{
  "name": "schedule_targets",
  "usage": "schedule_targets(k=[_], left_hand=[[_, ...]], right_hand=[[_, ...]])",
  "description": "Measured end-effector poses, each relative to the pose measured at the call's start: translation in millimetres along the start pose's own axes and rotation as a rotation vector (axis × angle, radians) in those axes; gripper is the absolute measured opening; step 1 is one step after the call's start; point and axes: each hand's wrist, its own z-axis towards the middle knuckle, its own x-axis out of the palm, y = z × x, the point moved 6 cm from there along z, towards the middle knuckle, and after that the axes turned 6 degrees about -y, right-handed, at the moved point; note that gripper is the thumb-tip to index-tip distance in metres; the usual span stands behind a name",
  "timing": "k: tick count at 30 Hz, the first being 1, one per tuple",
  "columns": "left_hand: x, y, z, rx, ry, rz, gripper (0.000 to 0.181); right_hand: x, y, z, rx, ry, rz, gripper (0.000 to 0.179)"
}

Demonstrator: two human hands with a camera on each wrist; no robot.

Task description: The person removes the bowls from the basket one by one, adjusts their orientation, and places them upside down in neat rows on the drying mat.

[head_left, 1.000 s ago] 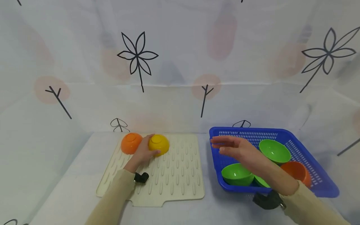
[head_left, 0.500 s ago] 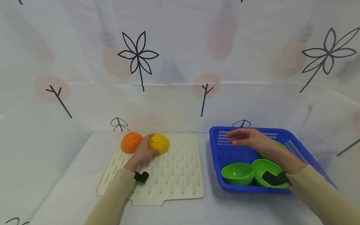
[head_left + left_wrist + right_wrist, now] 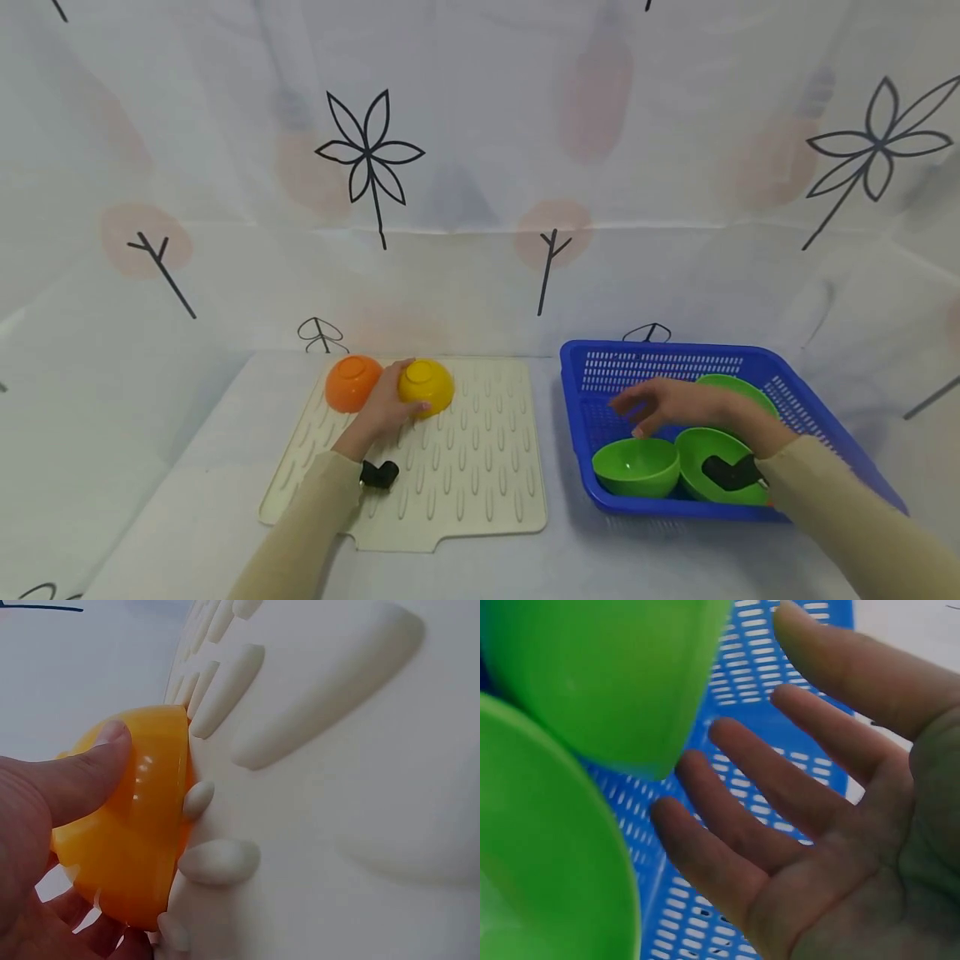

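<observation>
My left hand (image 3: 384, 407) grips an upside-down yellow bowl (image 3: 429, 387) standing on a cream ridged drying mat (image 3: 468, 508). In the left wrist view its thumb lies on the side of the yellow bowl (image 3: 150, 814), with the other fingers curled beneath; the rim is against the mat's ridges. Over the blue basket (image 3: 581, 467), my right hand (image 3: 678, 402) hangs with fingers spread and nothing in them. Its fingertips are close to a green bowl (image 3: 615, 682) in the right wrist view. Several green bowls sit in the basket, including one at the front left (image 3: 636, 471).
An upside-down orange bowl (image 3: 351, 385) stands on the mat left of my left hand. A second green bowl (image 3: 693, 471) lies by the basket's front wall, and another green bowl (image 3: 738, 386) is farther back, partly behind my right arm. A patterned cloth (image 3: 465, 292) hangs behind.
My right hand first moved right and back over the basket, then lowered toward the front green bowl, its fingers bending downward. The left hand stays on the yellow bowl.
</observation>
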Motion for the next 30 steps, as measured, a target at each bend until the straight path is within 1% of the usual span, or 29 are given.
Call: schedule_targets(k=[4,6,10,15,19,22,25,30], left_hand=[[-0.1,-0.4,0.2,0.002,-0.001,0.005,0.087],[-0.1,-0.5,0.4,0.003,0.001,0.004,0.087],[-0.2,-0.8,0.8,-0.004,0.002,0.000,0.087],[-1.1,-1.8,1.8,-0.010,0.005,0.007,0.087],[-0.8,-3.7,2.0,-0.005,0.005,0.004,0.086],[-1.2,-5.0,1.8,-0.004,0.006,-0.003,0.086],[-2.6,-4.8,2.0,-0.004,0.000,-0.007,0.086],[-3.1,-3.1,1.9,-0.015,-0.002,-0.022,0.085]], right_hand=[[6,-4,-1.6,0.026,0.047,0.006,0.055],[7,-7,-2.1,0.043,0.046,0.002,0.055],[6,-13,-2.0,0.051,0.032,-0.058,0.052],[3,-17,-0.7,0.050,-0.006,-0.135,0.051],[0,-18,-2.6,0.069,-0.065,-0.179,0.052],[-4,-17,-5.4,0.090,-0.108,-0.193,0.050],[-6,-16,-8.1,0.098,-0.128,-0.185,0.046],[-11,-12,-13.5,0.065,-0.175,-0.237,0.036]])
